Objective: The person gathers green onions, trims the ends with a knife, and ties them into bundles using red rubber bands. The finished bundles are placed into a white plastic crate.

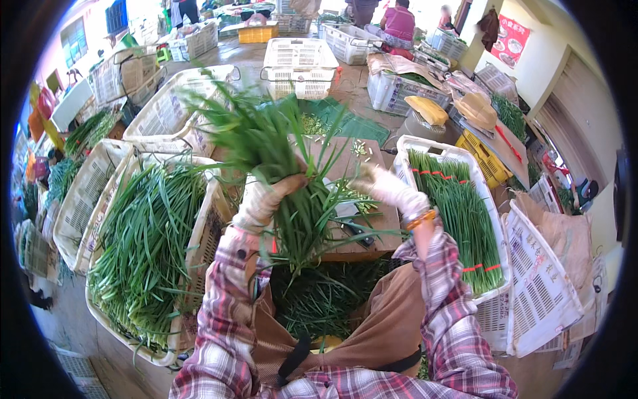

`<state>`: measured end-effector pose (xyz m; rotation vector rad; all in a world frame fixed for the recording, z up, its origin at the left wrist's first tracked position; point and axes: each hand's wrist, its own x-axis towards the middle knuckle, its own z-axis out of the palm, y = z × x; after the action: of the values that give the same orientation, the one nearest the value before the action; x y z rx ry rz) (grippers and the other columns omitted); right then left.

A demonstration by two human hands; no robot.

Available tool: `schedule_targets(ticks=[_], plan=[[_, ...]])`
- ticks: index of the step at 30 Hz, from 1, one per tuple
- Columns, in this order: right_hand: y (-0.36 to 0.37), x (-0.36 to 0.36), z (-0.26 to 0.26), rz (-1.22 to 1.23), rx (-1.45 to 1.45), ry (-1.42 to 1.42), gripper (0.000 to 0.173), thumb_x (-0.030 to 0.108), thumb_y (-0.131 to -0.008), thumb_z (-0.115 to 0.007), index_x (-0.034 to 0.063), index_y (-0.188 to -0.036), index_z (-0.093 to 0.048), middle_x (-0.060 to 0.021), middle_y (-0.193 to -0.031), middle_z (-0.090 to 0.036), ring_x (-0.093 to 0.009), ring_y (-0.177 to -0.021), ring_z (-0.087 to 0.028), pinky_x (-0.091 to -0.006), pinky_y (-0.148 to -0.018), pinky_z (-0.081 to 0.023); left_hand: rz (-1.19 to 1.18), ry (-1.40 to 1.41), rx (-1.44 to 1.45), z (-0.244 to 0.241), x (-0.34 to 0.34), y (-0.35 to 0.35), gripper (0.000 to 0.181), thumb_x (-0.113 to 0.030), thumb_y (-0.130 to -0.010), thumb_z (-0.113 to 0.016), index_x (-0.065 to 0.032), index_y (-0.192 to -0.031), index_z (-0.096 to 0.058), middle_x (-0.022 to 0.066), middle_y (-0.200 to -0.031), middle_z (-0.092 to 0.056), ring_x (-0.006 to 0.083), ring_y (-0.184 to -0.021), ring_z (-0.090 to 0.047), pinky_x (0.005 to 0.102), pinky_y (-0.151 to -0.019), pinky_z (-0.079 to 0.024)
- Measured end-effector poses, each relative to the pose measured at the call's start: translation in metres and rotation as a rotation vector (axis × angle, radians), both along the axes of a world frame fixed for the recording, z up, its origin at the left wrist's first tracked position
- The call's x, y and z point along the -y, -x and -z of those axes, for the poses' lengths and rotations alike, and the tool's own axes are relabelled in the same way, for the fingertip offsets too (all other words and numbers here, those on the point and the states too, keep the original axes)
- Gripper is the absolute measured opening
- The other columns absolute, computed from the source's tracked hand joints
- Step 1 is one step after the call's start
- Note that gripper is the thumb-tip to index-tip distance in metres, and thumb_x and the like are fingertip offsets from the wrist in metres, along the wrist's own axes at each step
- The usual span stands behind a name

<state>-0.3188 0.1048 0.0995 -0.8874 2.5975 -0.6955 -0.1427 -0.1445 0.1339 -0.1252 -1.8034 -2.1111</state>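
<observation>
My left hand (281, 192), in a pale glove, grips a thick bunch of long green leafy stalks (264, 154), like garlic chives, over a wooden board (384, 199). The leaves fan out above the hand and hang below it. To the right, my right hand (376, 182), gloved and blurred, is raised above the board; whether its fingers hold anything cannot be told. A knife with a dark handle (360, 233) lies on the board under some leaves, beside short cut stem ends (366, 207).
Loose stalks (144, 234) fill a white plastic crate (197, 249) at left. Bundles tied with red bands (458, 214) stand in another crate (491, 199) at right. Cut leaves (324, 299) lie between my knees. Farther off, a person in pink (398, 22) sits among crates.
</observation>
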Motion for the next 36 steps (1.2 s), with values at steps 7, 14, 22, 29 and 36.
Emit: schedule_targets(ticks=[7,14,22,29,36], plan=[[-0.057,0.089,0.03,-0.207,0.403,0.604,0.088,0.049,-0.088,-0.07,0.0057,-0.153,-0.029,-0.0142,-0.142,-0.051,-0.021,-0.128,-0.048,-0.0328,-0.109,-0.036,0.103,-0.31,-0.211,-0.019,0.016,-0.048,0.022,-0.011,-0.069,-0.065,-0.0016,-0.083,-0.051,0.0147,-0.082,-0.061,0.0281,-0.085,-0.062,0.044,-0.088,-0.052],[-0.118,0.107,0.064,0.199,0.78,1.05,0.027,0.025,-0.099,-0.061,0.0056,-0.117,-0.067,0.0112,-0.066,-0.044,-0.003,-0.055,-0.044,-0.0225,-0.052,-0.045,-0.036,-0.408,-0.183,0.005,0.029,-0.127,0.03,-0.015,-0.067,-0.063,-0.0014,-0.089,-0.048,0.0182,-0.08,-0.06,0.0309,-0.081,-0.06,0.0423,-0.079,-0.049],[-0.138,0.034,0.164,0.51,0.822,0.642,0.026,0.029,-0.098,-0.057,0.0063,-0.105,-0.068,0.0027,-0.075,-0.057,-0.008,-0.063,-0.049,-0.0249,-0.051,-0.039,-0.022,-0.66,-0.514,-0.007,0.025,-0.18,0.028,-0.011,-0.078,-0.068,-0.0096,-0.083,-0.041,0.0022,-0.063,-0.046,0.0155,-0.059,-0.045,0.0327,-0.057,-0.04],[-0.116,-0.019,0.204,0.323,-0.15,-0.353,0.022,0.029,-0.093,-0.055,0.0089,-0.1,-0.063,-0.0187,-0.08,-0.069,-0.034,-0.078,-0.069,-0.0455,-0.071,-0.053,-0.076,-0.73,-0.543,-0.014,0.017,-0.188,0.029,-0.007,-0.083,-0.067,-0.0098,-0.086,-0.038,-0.0023,-0.067,-0.038,0.0116,-0.058,-0.038,0.0274,-0.055,-0.035],[-0.132,0.052,0.009,-0.149,-0.235,0.429,0.038,0.032,-0.094,-0.059,0.0062,-0.121,-0.065,-0.015,-0.111,-0.069,-0.031,-0.108,-0.063,-0.0423,-0.097,-0.046,0.029,-0.837,-0.498,-0.031,0.039,-0.178,0.026,-0.008,-0.085,-0.063,-0.0071,-0.097,-0.041,-0.0004,-0.078,-0.041,0.0126,-0.072,-0.039,0.0275,-0.071,-0.039]])
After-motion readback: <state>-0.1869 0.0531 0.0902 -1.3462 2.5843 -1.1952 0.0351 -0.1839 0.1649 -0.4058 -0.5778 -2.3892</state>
